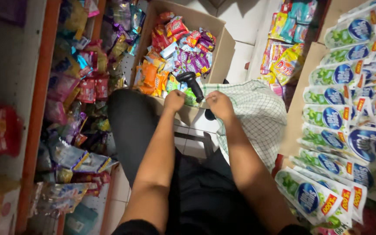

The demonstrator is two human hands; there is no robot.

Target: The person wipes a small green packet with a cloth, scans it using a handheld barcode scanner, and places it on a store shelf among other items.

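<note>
The shelving (40, 100) on the left carries loose, overlapping snack packets (79, 87) right up to its orange edge; a knee or elbow swinging left would likely sweep several off. On the right, rows of green and white sachet strips (340, 109) hang or lie in overlapping tiers close to the right forearm, and a pull toward that side could drag a strip loose. A checked cloth (253, 113) is draped from the near right of the box down past the right leg; if it slides, it could catch whatever is lifted across it. The cardboard box (223, 48) sits at the far centre, open and filled with small bright sweet packets (183, 56); its near flap is folded down under both hands, so downward pressure there could tip the box toward the person and spill the contents. A black scanner-like handle (193, 85) stands in the near part of the box, tilted, between and just beyond the two hands; a bump from either wrist could knock it over. The left hand (174, 101) is curled closed at the near rim, and what it grips cannot be told. The right hand (219, 103) is likewise closed, apparently pinching the cloth edge beside the rim.
</note>
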